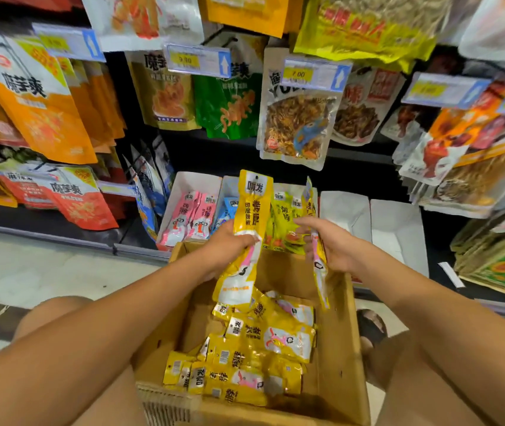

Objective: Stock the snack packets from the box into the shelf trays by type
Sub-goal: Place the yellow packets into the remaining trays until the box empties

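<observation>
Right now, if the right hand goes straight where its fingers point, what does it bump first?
Probably the lime-green packets standing just beyond the right hand, though depth is hard to judge from this view.

Yellow snack packets [245,358] lie heaped in the open cardboard box [337,348]. I see one yellow packet [252,210] upright in the left hand [229,245] and a second packet [320,269] edge-on in the right hand [335,245]. The white shelf trays [196,179] behind hold pink packets [183,216], blue packets [229,207] and green packets [285,219].
</observation>
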{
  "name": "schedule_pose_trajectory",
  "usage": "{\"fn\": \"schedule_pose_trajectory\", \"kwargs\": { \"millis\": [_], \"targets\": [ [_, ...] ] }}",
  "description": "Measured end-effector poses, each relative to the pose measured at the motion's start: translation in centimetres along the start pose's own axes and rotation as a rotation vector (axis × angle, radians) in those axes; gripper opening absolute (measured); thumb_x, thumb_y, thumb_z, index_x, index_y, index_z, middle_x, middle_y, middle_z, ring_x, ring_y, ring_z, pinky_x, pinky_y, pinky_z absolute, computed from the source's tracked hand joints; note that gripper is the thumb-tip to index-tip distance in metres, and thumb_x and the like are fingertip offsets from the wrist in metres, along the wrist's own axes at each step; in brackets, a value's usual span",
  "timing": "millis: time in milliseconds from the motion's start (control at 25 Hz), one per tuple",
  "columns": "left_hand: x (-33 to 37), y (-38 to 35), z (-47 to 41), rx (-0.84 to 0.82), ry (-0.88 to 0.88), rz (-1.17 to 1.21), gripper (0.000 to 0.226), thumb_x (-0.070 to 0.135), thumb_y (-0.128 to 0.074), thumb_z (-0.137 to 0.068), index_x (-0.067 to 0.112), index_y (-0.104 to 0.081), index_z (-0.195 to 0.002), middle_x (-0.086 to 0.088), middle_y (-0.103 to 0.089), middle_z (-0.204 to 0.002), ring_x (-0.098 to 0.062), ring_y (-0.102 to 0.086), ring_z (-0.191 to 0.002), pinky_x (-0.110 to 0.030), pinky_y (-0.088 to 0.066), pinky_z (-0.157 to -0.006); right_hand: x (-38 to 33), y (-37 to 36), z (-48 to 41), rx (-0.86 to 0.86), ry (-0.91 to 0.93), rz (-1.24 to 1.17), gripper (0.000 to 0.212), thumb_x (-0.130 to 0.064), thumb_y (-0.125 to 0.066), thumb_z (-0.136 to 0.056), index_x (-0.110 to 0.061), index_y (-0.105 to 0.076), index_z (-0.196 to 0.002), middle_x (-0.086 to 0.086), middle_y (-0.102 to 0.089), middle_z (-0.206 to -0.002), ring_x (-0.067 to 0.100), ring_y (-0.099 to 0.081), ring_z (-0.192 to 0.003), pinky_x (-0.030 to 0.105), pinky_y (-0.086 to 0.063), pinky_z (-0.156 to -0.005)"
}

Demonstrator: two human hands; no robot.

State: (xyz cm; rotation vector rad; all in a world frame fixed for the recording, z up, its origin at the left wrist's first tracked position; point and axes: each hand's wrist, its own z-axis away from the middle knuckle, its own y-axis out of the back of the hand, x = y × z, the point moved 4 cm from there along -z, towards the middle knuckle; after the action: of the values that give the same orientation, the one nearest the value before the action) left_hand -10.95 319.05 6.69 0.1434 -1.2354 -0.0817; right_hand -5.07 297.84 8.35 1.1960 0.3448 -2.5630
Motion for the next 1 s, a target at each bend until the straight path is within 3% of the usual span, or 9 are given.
{"fn": "schedule_pose_trajectory", "kwargs": {
  "millis": [160, 240, 360, 440, 560, 680, 800, 880, 1000],
  "targets": [
    [-0.3, -1.7, -3.9, -0.033, 0.017, 0.078, 0.026, 0.010, -0.068, -0.095, 0.016, -0.067, -0.120, -0.006, -0.076, -0.115, -0.030, -0.071, -0.109, -0.048, -0.053, -0.100, -1.4, 1.8, -2.2, 0.073, 0.037, -0.122, 0.041, -0.015, -0.049, -0.090, 0.005, -0.057, -0.125, 0.015, -0.065, -0.104, 0.031, -0.059, -0.084, 0.037, -0.058, -0.063],
    [-0.5, -2.1, -5.7, -0.022, 0.039, 0.130, 0.025, 0.013, -0.068, -0.096, 0.019, -0.069, -0.120, -0.002, -0.076, -0.115, -0.027, -0.071, -0.109, -0.050, -0.052, -0.103, -2.4, 2.2, -3.3, 0.112, 0.079, -0.077, 0.038, -0.014, -0.046, -0.090, 0.003, -0.061, -0.120, 0.011, -0.066, -0.101, 0.028, -0.055, -0.076, 0.034, -0.053, -0.062],
    [-0.7, -2.6, -7.2, -0.005, 0.049, 0.168, 0.019, 0.023, -0.065, -0.099, 0.026, -0.070, -0.118, 0.006, -0.075, -0.114, -0.020, -0.069, -0.111, -0.038, -0.054, -0.094, -2.9, 2.2, -4.6, 0.132, 0.141, -0.063, 0.011, -0.006, -0.057, -0.087, -0.003, -0.065, -0.094, 0.017, -0.060, -0.089, 0.028, -0.058, -0.072, 0.036, -0.048, -0.068],
    [-0.4, -3.1, -7.5, -0.016, 0.076, 0.224, 0.019, 0.033, -0.067, -0.098, 0.031, -0.069, -0.117, 0.012, -0.074, -0.115, -0.013, -0.067, -0.111, -0.028, -0.050, -0.083, -2.6, 2.1, -5.9, 0.110, 0.210, -0.060, 0.018, -0.002, -0.065, -0.089, 0.002, -0.066, -0.106, 0.020, -0.070, -0.101, 0.036, -0.068, -0.090, 0.043, -0.055, -0.083],
    [-0.9, -3.9, -8.3, -0.077, 0.064, 0.342, 0.032, 0.035, -0.074, -0.093, 0.025, -0.069, -0.122, 0.003, -0.076, -0.116, -0.021, -0.072, -0.109, -0.037, -0.057, -0.091, -1.9, 1.2, -6.6, 0.045, 0.273, -0.011, 0.030, -0.013, -0.068, -0.092, -0.003, -0.066, -0.120, 0.017, -0.072, -0.116, 0.036, -0.068, -0.108, 0.051, -0.052, -0.099],
    [-1.1, -4.3, -8.1, -0.048, 0.044, 0.416, 0.029, 0.020, -0.072, -0.095, 0.019, -0.067, -0.124, 0.000, -0.078, -0.113, -0.018, -0.075, -0.102, -0.029, -0.060, -0.079, -0.6, 1.4, -7.2, 0.083, 0.308, -0.089, 0.027, -0.017, -0.065, -0.095, -0.006, -0.068, -0.119, 0.015, -0.073, -0.114, 0.034, -0.069, -0.108, 0.048, -0.053, -0.098],
    [-1.5, -4.0, -8.6, -0.012, 0.030, 0.400, 0.028, 0.012, -0.074, -0.093, 0.020, -0.069, -0.119, 0.000, -0.078, -0.110, -0.022, -0.075, -0.102, -0.038, -0.059, -0.088, 0.6, 1.1, -8.0, 0.105, 0.254, -0.065, 0.050, -0.040, -0.081, -0.080, -0.016, -0.069, -0.122, 0.004, -0.072, -0.121, 0.025, -0.065, -0.117, 0.049, -0.044, -0.109],
    [-2.0, -3.5, -9.1, 0.042, 0.029, 0.378, 0.024, 0.010, -0.073, -0.093, 0.023, -0.071, -0.114, 0.002, -0.079, -0.107, -0.021, -0.075, -0.101, -0.040, -0.058, -0.090, 0.7, 1.1, -8.0, 0.121, 0.186, -0.042, 0.043, -0.037, -0.079, -0.083, -0.018, -0.069, -0.120, 0.001, -0.073, -0.117, 0.020, -0.066, -0.115, 0.047, -0.047, -0.106],
    [-2.4, -2.5, -9.9, 0.080, 0.072, 0.391, 0.023, 0.012, -0.074, -0.093, 0.024, -0.071, -0.113, 0.001, -0.079, -0.107, -0.023, -0.076, -0.100, -0.049, -0.057, -0.096, 0.2, 1.6, -7.1, 0.212, 0.164, 0.122, 0.013, -0.025, -0.068, -0.094, -0.021, -0.071, -0.106, -0.004, -0.073, -0.101, 0.010, -0.066, -0.094, 0.025, -0.052, -0.077]
  ]
}}
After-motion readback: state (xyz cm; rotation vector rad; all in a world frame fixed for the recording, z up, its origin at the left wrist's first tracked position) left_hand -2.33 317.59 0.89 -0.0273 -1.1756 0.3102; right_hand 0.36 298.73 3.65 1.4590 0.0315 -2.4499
